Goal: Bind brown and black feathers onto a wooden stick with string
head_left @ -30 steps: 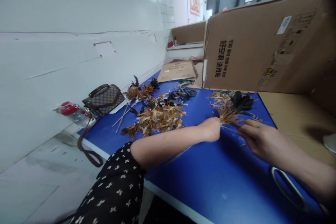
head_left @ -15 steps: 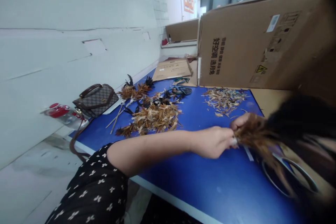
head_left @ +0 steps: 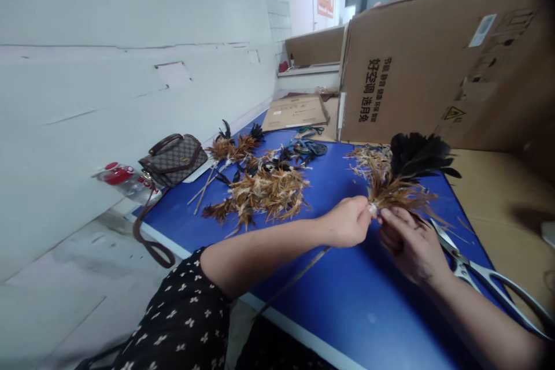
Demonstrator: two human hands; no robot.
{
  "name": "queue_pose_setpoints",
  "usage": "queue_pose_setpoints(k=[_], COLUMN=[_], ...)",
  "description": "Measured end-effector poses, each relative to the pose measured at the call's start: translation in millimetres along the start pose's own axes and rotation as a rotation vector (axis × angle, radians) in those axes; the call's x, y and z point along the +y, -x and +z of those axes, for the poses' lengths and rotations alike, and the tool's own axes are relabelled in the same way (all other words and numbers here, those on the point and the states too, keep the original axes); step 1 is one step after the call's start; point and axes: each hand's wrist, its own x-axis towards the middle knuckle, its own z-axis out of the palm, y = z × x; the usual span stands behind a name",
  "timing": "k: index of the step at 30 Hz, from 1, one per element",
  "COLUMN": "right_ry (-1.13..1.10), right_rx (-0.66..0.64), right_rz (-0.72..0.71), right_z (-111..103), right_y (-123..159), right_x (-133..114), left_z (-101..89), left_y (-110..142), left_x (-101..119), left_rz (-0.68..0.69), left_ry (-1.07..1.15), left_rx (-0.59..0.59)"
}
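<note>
My left hand (head_left: 347, 222) is closed round the base of a feather duster (head_left: 401, 188), right at its white binding (head_left: 373, 208). Brown feathers fan out from that binding, with a black tuft (head_left: 420, 153) at the tip. A thin stick (head_left: 290, 283) runs from beneath my left hand down past the table's front edge. My right hand (head_left: 410, 240) pinches at the binding from the right, thumb and finger pressed together; whatever lies between the fingertips is too small to make out. Beside my right forearm are scissors (head_left: 472, 269) with silver-edged handles, untouched by the fingers.
Several brown feather bundles (head_left: 264, 191) lie on the blue table (head_left: 338, 300) at the left. Loose feathers (head_left: 368, 159) are piled behind the duster. A handbag (head_left: 173, 159) and a bottle (head_left: 130, 182) stand by the wall. A large cardboard box (head_left: 411, 81) closes off the back right.
The duster has swung from pointing right to pointing up and right, and its stick now shows. My right hand has come round to the binding's near side. The view has shifted slightly right.
</note>
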Motion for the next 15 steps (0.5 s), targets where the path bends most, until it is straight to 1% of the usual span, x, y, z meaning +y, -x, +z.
queue_pose_setpoints(k=[1,4,7,9,12,14,15], right_ry=[0.006,0.050,0.105,0.155,0.302,0.439,0.512], right_rx=[0.041,0.146,0.190,0.206,0.234,0.210,0.168], right_rz=[-0.006,0.016,0.057,0.063,0.052,0.018,-0.008], right_z=[2.3,7.6,6.8,3.3,-2.7,-6.0,-7.6], right_y=[1.7,7.8,11.7,12.1,10.1,7.9,6.8], right_x=[2.3,12.0,24.6,33.8,47.3,53.3,54.4], left_z=[0.9,6.2,13.9,19.2,26.2,28.5,28.5], left_y=[2.6,8.9,9.6,7.1,2.9,1.2,0.7], left_x=[-2.2,-11.8,-27.4,-40.9,-61.8,-73.4,-78.1], left_rz=[0.023,0.041,0.041,0.026,-0.065,-0.127,-0.146], left_ry=[-0.067,-0.197,-0.303,-0.369,-0.474,-0.539,-0.561], left_rx=[0.007,0.083,0.135,0.122,0.048,0.010,0.007])
